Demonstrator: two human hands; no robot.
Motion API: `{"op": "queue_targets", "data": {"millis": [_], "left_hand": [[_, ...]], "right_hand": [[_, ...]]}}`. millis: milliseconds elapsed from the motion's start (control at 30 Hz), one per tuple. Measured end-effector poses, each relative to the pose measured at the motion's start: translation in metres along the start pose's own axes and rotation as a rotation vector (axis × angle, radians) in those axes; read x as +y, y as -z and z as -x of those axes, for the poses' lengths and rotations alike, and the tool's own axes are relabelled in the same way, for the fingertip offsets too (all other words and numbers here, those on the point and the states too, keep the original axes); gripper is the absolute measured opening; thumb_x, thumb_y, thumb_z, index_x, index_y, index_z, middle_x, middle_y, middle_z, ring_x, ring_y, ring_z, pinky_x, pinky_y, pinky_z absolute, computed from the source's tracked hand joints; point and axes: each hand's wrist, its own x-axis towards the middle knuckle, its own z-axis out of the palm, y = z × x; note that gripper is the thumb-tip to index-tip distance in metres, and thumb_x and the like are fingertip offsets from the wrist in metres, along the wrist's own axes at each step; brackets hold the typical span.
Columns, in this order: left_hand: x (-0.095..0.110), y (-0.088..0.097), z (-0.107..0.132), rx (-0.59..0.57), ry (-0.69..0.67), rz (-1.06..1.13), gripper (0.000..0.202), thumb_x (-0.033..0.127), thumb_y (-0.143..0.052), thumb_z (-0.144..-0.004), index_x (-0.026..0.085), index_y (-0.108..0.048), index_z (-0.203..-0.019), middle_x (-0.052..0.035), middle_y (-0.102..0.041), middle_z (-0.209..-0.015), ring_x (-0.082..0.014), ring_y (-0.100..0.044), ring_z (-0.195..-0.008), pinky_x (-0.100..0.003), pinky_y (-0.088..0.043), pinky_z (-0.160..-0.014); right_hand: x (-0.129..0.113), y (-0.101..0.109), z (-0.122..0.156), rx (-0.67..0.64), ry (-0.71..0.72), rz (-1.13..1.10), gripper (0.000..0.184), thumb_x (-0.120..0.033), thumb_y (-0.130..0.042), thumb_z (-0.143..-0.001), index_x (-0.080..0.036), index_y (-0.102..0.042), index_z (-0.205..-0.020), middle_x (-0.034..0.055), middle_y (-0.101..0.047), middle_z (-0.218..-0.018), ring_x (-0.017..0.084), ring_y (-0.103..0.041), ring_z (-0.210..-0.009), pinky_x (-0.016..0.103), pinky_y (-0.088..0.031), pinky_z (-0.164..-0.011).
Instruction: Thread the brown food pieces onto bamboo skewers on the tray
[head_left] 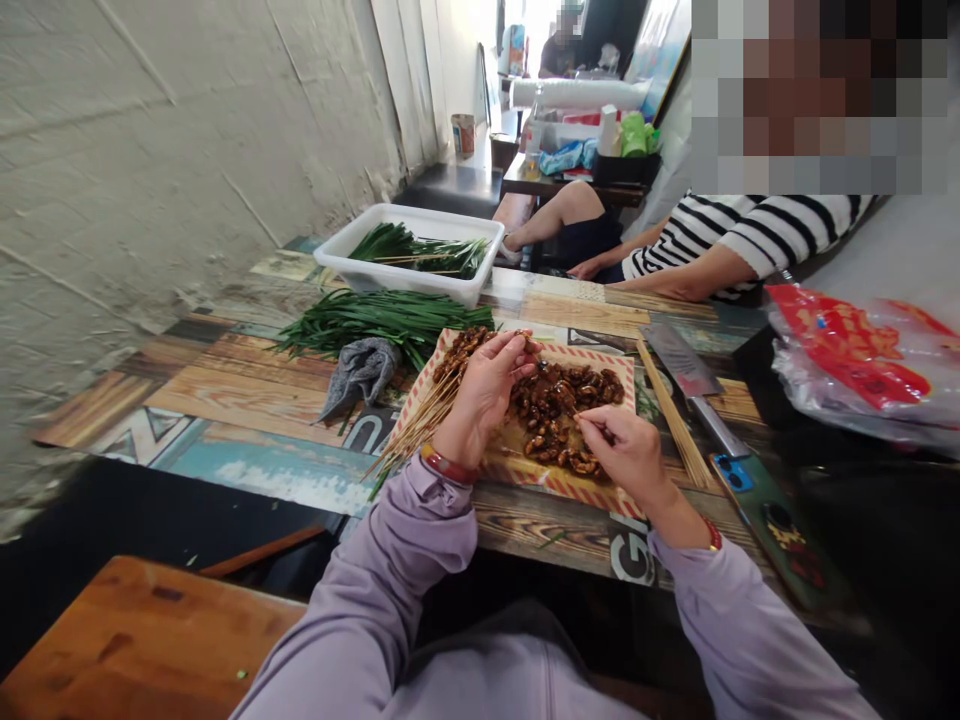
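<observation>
A striped-edged tray (517,480) in front of me bears a heap of glossy, dark brown sauced pieces (570,395); their exact kind I cannot make out. Above its far edge, my left hand (487,385) pinches a small brown piece (529,346) between thumb and fingertips. My right hand (628,447) is closed near the tray's right side, its thumb and forefinger pinching what looks like a thin bamboo skewer, mostly hidden. Loaded skewers (420,425) lie along the tray's left side, bare ends toward me.
Green chives (382,322) and a grey cloth (360,375) lie left of the tray. Behind stands a white tub (409,282) of greens. On the right are bare skewers (679,425), a cleaver (682,362), a phone (776,520) and plastic bags (870,360). A person in stripes (750,235) sits opposite.
</observation>
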Motion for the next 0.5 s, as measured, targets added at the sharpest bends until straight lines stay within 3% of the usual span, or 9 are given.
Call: {"op": "queue_targets", "data": {"millis": [500], "left_hand": [[-0.0059,-0.0017,0.0011,-0.008,-0.001,0.001,0.032,0.031,-0.082,-0.065,0.016,-0.066,-0.087,-0.0008,-0.07,-0.078,-0.0089,-0.064,-0.069,-0.021,-0.047,-0.068]], "right_hand": [[0.0053,-0.0007,0.0022,-0.015,-0.009,0.008,0.017,-0.022,-0.053,-0.091,-0.022,-0.067,-0.081,0.002,-0.074,-0.078,0.015,-0.069,-0.071,0.027,-0.054,-0.067]]}}
